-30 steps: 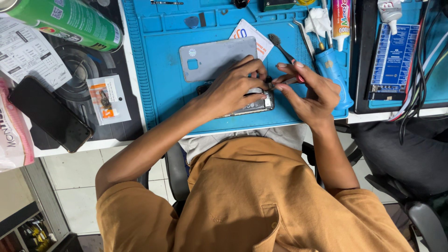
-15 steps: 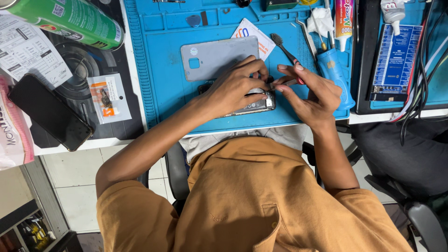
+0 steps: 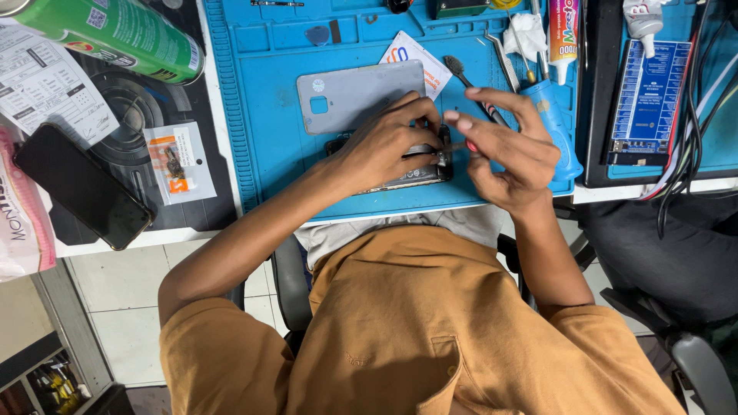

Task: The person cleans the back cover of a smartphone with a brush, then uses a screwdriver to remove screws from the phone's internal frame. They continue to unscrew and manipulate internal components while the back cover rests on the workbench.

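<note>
I saw my right hand [image 3: 503, 150] had lifted slightly at three o'clock of the opened phone [image 3: 407, 173], pinching a thin tool; my left hand [image 3: 384, 146] stayed clamped on it.

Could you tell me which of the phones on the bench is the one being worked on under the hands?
The opened phone on the blue mat, pressed down by the left hand. The other, a black phone, lies untouched on the dark mat at far left.

Right hand lifts its fingers off the phone

The right hand [image 3: 507, 150] has raised and spread its upper fingers [image 3: 492, 96], which lay low beside the left hand [image 3: 388, 146] a second ago; the opened phone [image 3: 419, 173] under both palms shows slightly more.
</note>
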